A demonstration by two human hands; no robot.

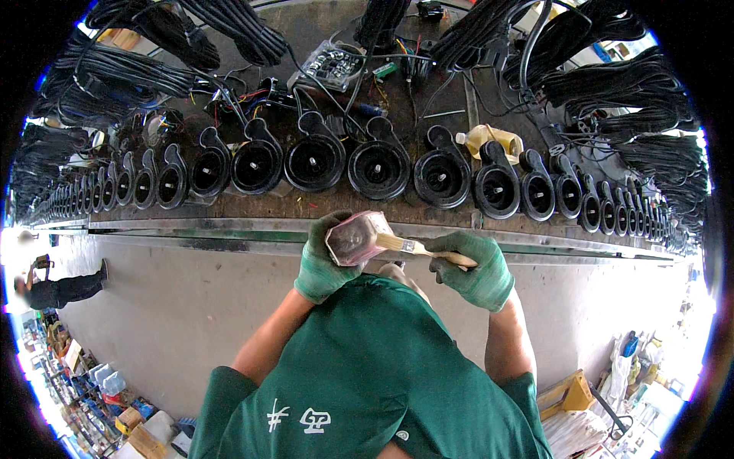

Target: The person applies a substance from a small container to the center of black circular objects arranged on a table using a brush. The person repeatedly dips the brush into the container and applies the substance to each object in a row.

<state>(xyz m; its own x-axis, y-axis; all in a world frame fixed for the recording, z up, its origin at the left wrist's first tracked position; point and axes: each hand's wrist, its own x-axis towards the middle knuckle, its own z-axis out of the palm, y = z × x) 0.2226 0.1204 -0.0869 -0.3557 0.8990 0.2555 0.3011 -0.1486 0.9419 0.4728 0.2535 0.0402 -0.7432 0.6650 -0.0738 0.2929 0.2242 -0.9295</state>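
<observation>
My left hand (319,268), in a green-and-grey work glove, grips a small clear cut-open plastic container (353,241) with a pinkish rim. In my right hand (482,271), gloved the same way, is a flat paintbrush (436,253) with a wooden handle. The brush's pale bristles rest at the container's right rim. Both hands are in front of the workbench edge. Beyond them stands a long row of round black housings (380,168), each open at the top with a small metal post in its middle.
Coiled black cables (237,30) lie behind the housings. A bag of metal parts (330,67), a yellowish plastic bottle (493,142) and a blue-handled screwdriver (372,110) are on the workbench (267,205). Another person (65,289) stands far left. A yellow pallet truck (569,394) is at lower right.
</observation>
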